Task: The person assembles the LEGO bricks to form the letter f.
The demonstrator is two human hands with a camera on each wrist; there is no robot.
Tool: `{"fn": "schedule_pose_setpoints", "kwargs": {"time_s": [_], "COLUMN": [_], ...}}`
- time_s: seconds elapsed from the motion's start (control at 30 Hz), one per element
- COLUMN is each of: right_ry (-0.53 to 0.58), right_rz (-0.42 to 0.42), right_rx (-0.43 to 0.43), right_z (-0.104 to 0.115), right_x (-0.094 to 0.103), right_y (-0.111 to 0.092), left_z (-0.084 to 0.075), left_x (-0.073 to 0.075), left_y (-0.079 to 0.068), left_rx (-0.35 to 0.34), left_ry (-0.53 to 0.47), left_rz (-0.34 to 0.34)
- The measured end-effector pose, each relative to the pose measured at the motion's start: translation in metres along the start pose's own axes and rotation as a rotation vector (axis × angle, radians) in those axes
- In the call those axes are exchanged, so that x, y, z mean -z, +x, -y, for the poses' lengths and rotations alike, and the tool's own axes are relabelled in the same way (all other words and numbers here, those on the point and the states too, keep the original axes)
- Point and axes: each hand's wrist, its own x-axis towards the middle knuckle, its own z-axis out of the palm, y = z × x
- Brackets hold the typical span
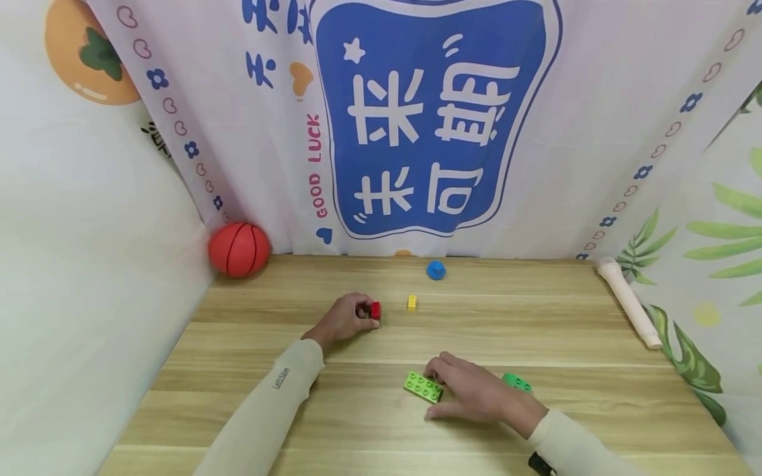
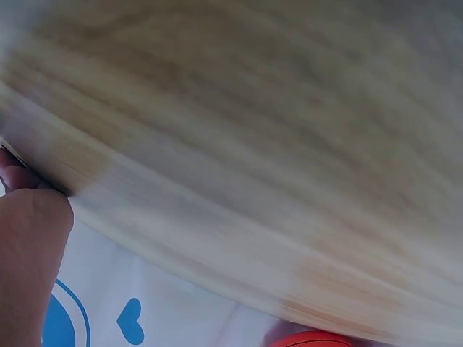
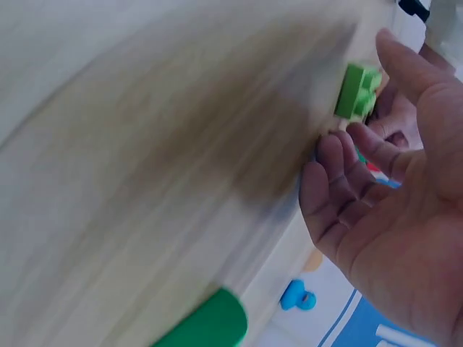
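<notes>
My left hand [image 1: 345, 318] pinches a small red toy brick [image 1: 376, 310] between thumb and fingers, left of the table's middle. A bit of dark green shows just under that brick. In the left wrist view only part of the left hand [image 2: 32, 238] appears, at the left edge, and the brick is hidden. My right hand [image 1: 473, 390] is beside a lime green studded brick [image 1: 423, 387], its thumb and fingers spread apart around the brick's right end. The right wrist view has the right hand's fingers [image 3: 340, 173] loosely bent, with the lime brick [image 3: 357, 91] beyond them.
A green rounded brick [image 1: 516, 382] lies behind the right wrist. Farther back are a yellow brick [image 1: 412, 302] and a round blue piece [image 1: 436, 270]. A red ball [image 1: 239, 249] sits at the back left corner, a pale cylinder [image 1: 631, 304] along the right side. Cloth walls enclose the table.
</notes>
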Motion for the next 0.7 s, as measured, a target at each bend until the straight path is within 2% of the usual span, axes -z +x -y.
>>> {"fn": "schedule_pose_setpoints", "kwargs": {"time_s": [0.27, 0.7], "right_ry": [-0.067, -0.092], "right_rz": [-0.026, -0.039], "right_rx": [-0.004, 0.005], "right_z": [0.0091, 0.0116], "right_x": [-0.0069, -0.0062], "right_y": [0.0084, 0.0081], "left_z": [-0.0039, -0.0032], "left_x": [0.0003, 0.0003], "left_y": [-0.0005, -0.0028], "left_rx": [0.006, 0.016], "left_ry": [-0.012, -0.002], "left_rz": [0.003, -0.004]}}
